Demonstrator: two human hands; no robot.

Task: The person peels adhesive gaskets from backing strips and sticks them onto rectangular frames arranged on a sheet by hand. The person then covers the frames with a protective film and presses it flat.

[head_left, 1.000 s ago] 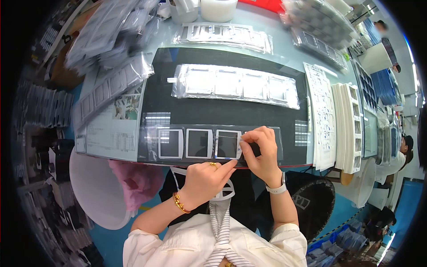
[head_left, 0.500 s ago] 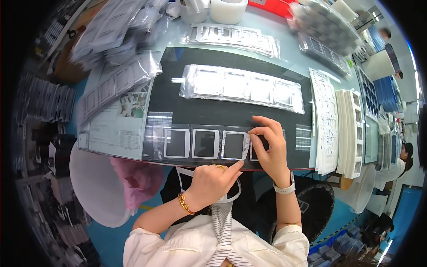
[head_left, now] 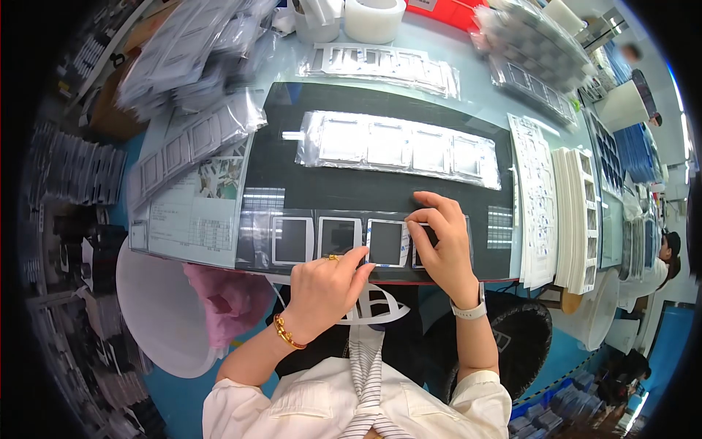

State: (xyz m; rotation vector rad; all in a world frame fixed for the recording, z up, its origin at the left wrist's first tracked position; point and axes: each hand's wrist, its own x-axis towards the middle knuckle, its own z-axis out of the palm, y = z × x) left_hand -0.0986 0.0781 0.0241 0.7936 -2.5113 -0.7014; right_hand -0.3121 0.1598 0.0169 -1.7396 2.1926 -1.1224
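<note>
A clear plastic strip [head_left: 252,238] with a row of white-bordered dark rectangular windows lies along the table's near edge. On its third window sits a thin white rectangular frame [head_left: 387,264] with blue markings. My left hand [head_left: 325,285] is curled, its thumb and index finger on the lower left corner of this frame. My right hand [head_left: 442,245] holds the frame's upper right corner between thumb and index finger, its other fingers raised. That hand partly covers the fourth window. Beyond both hands lies a shiny bagged strip of frames [head_left: 398,148] on the black mat [head_left: 336,192].
White strip sheets [head_left: 536,197] and a pale stack of cut frames [head_left: 574,219] stand at right. Bagged strips [head_left: 197,139] pile up at left. Tape rolls [head_left: 374,18] and a red bin [head_left: 446,11] are at the back. A white tub [head_left: 161,307] stands below left.
My left hand has moved left along the frame's lower edge, from its lower right corner to its lower left. My right hand stays at the frame's upper right corner.
</note>
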